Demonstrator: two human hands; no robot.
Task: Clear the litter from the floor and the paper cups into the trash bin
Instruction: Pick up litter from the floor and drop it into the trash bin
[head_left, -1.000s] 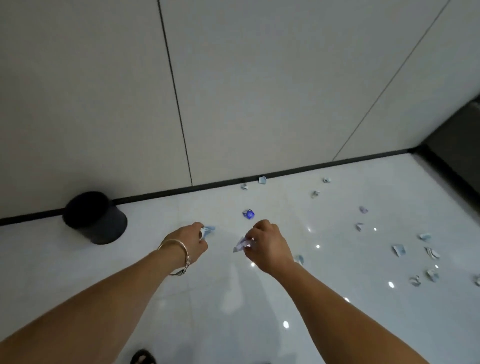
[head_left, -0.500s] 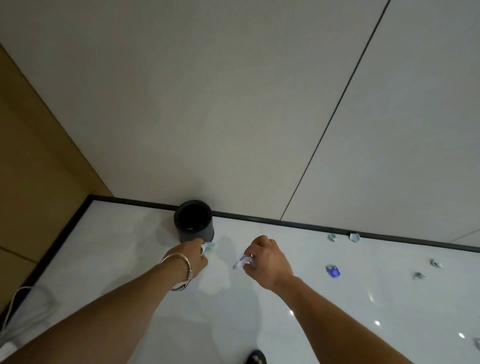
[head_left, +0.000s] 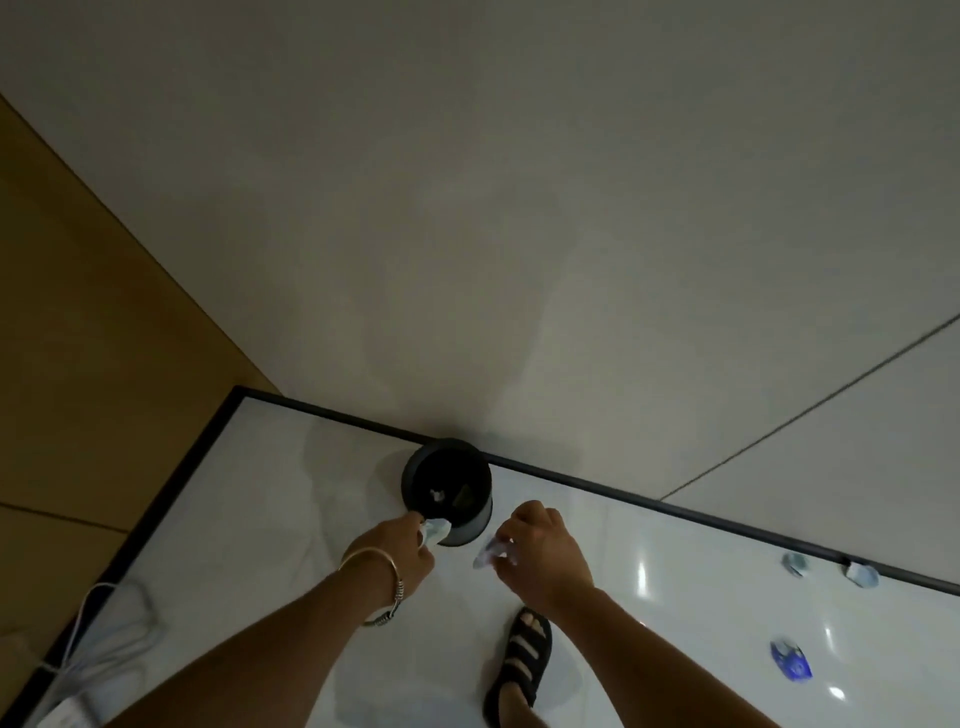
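Observation:
A black round trash bin (head_left: 470, 525) stands on the white floor against the wall, with a few scraps visible inside it. My left hand (head_left: 400, 545) grips a pale crumpled paper scrap (head_left: 435, 531) right at the bin's near rim. To the right of the bin, my right hand (head_left: 540, 551) pinches another pale paper scrap (head_left: 485, 555) a little short of the rim. A blue crumpled wrapper (head_left: 790, 666) lies on the floor at the right. Two pale scraps (head_left: 796, 564) (head_left: 863, 574) lie by the baseboard.
My sandalled right foot (head_left: 519, 667) stands on the floor below my right hand. A white cable and plug (head_left: 88, 649) lie along the left floor edge. A brown wall panel (head_left: 93, 364) meets the pale wall in the corner left of the bin.
The view has swung left and closed in on the bin. Both hands, each still holding a scrap, have come up to the bin; the left one now reaches its rim.

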